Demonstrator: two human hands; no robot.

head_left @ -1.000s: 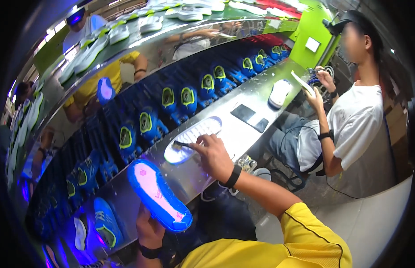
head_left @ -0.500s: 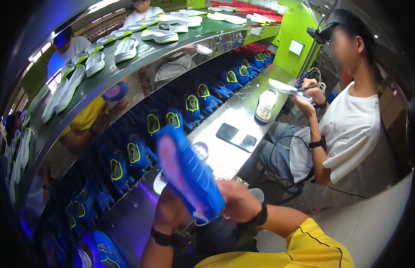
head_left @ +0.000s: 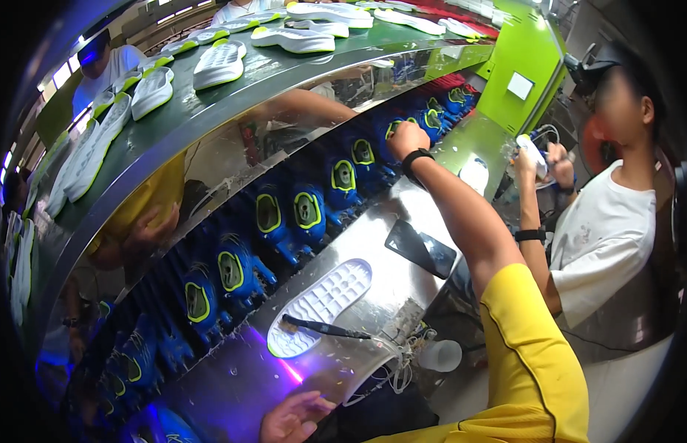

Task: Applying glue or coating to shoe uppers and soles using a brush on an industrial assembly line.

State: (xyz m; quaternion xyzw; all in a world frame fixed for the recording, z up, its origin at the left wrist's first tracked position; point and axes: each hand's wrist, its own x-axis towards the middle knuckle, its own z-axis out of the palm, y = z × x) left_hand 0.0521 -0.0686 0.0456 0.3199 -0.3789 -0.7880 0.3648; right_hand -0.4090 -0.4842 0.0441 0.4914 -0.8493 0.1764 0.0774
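Right hand (head_left: 409,140) at blue shoe (head_left: 392,128), grip can't be told | left hand (head_left: 293,419) released, empty | shoe looks light, soft-uppered; firmest hold likely round the heel.

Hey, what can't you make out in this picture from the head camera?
All in the head view:
Right hand: fingertips hidden behind the hand itself; hold unclear.
Left hand: wrist cut off by the lower edge.
Blue shoe, lower left: cut off by the same edge.
White sole: patch under the brush hidden.
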